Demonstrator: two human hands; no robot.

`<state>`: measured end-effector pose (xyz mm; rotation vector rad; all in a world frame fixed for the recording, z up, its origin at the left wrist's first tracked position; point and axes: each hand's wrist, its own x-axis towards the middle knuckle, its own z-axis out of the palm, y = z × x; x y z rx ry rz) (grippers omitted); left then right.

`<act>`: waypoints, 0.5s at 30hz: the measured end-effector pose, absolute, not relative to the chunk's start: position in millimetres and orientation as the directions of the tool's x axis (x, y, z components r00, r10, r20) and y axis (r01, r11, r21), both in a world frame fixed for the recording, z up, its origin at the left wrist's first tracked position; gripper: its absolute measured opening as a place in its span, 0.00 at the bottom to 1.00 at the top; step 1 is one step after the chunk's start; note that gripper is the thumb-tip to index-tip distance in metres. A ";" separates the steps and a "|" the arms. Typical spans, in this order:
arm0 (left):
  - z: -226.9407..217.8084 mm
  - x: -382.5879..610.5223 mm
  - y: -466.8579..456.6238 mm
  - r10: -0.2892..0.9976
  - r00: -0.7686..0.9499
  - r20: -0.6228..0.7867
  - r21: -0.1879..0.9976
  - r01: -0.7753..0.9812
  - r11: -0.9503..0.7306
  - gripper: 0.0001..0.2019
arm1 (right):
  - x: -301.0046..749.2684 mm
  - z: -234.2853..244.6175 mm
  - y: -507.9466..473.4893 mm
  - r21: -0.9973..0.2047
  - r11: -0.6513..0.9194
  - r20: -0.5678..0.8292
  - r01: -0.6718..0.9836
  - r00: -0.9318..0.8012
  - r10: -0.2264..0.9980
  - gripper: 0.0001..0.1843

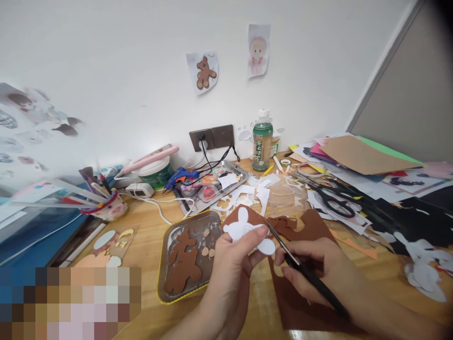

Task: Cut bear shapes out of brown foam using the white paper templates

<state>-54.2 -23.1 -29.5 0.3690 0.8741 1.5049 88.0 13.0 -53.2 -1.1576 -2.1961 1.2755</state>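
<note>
My left hand (235, 264) is closed, pinching a white paper bear cutout (235, 230) against a piece of brown felt-like sheet (249, 215). The paper has rounded ears and limbs, with a small drawing partly under my thumb. In my right hand (318, 269) are black-handled scissors (307, 274), their narrow metal blades pointing up and left at the brown piece's right edge. My fingers hide part of the handles. A larger brown sheet (293, 302) with a cut-out edge lies beneath my right hand.
A yellow-rimmed tray (161, 278) left of my hands holds brown bear-shaped pieces (184, 269). Behind are a blue glue gun (180, 178), paper scraps (244, 196) and a bottle (262, 141). Other scissors (334, 200) and stacked coloured sheets (371, 153) lie right.
</note>
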 end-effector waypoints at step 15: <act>-25.1 -49.7 -28.5 0.921 -0.192 -0.340 0.725 -0.677 0.127 0.06 | 86.5 -56.3 10.9 -0.881 0.264 -0.065 0.392 -0.654 0.753 0.13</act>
